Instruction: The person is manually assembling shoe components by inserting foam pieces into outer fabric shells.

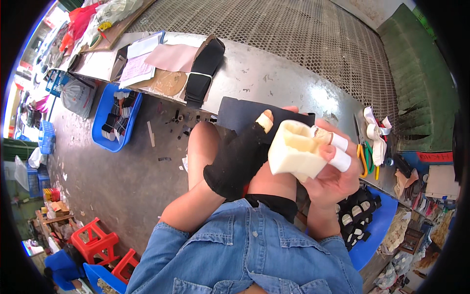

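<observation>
My left hand (237, 159), in a black glove with a light covering on the thumb tip, is closed on a flat dark sheet (237, 112). The thumb lies on top; bare fingertips show past the sheet's far edge. My right hand (338, 181), with white tape around its fingers, grips a cream-coloured hollow block (291, 159), perhaps foam, its open cavity facing up. The block is held close to the left hand and overlaps the sheet, so I cannot tell whether they touch. Both things are held above my lap.
On the metal bench (249, 63) lie a strapped bundle of black pieces (203, 71), papers (137, 68) and, at right, scissors (362, 157). Mesh (274, 29) spans behind. Blue bins with pieces stand left (100, 132) and right (379, 235). Red stools (95, 240) stand lower left.
</observation>
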`<state>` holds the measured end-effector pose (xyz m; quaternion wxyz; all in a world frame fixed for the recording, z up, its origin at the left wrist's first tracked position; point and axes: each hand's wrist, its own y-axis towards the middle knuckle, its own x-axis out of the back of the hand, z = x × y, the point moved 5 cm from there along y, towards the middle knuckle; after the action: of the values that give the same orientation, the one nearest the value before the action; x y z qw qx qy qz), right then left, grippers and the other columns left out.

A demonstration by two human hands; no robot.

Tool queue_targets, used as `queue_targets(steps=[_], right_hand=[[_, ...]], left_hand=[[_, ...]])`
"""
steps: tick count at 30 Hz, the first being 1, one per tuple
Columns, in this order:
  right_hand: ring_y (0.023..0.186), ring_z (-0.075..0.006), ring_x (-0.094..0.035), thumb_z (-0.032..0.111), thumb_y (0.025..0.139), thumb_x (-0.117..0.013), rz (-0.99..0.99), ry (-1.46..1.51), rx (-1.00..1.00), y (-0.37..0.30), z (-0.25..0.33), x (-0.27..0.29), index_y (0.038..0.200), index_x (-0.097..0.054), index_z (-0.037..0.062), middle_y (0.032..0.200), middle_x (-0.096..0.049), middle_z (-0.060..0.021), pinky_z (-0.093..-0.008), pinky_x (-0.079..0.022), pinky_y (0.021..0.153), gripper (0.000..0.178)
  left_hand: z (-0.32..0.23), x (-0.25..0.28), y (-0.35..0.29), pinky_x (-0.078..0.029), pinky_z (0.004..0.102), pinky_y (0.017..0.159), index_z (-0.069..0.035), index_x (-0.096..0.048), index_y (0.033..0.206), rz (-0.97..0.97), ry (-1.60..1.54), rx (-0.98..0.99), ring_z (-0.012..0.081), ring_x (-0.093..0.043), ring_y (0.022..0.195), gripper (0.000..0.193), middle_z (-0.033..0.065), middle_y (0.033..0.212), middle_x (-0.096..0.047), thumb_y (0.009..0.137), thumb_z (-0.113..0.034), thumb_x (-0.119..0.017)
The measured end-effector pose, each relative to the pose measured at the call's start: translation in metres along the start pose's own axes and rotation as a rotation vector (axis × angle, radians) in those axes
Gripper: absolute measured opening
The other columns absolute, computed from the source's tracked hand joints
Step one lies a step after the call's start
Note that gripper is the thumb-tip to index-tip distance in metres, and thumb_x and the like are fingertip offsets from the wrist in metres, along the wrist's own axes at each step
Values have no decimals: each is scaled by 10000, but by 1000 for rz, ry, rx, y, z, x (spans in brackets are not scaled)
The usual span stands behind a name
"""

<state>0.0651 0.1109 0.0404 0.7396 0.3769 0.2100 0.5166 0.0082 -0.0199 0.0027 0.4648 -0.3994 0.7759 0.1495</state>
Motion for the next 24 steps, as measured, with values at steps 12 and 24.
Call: queue_targets(steps=[12, 24], right_hand=[[933, -305, -675, 197, 682, -818, 94, -153, 70, 5, 0, 6, 962, -630, 65, 1016, -672, -122, -390, -449, 797, 362], [899, -315, -664, 131, 651, -831, 54, -254, 171, 9, -8, 11, 998, -618, 58, 1014, -663, -156, -384, -490, 740, 414]], left_hand=[[-3, -4, -1, -478, 320, 952, 39, -540, 1261, -22, 79, -11, 192, -598, 1108, 426, 123, 1185, -626, 995, -293, -506], [-21, 14, 4, -502, 252, 822, 2, -583, 1244, -124, 463, -159, 107, -620, 907, 400, 71, 1029, -665, 947, -266, -585]])
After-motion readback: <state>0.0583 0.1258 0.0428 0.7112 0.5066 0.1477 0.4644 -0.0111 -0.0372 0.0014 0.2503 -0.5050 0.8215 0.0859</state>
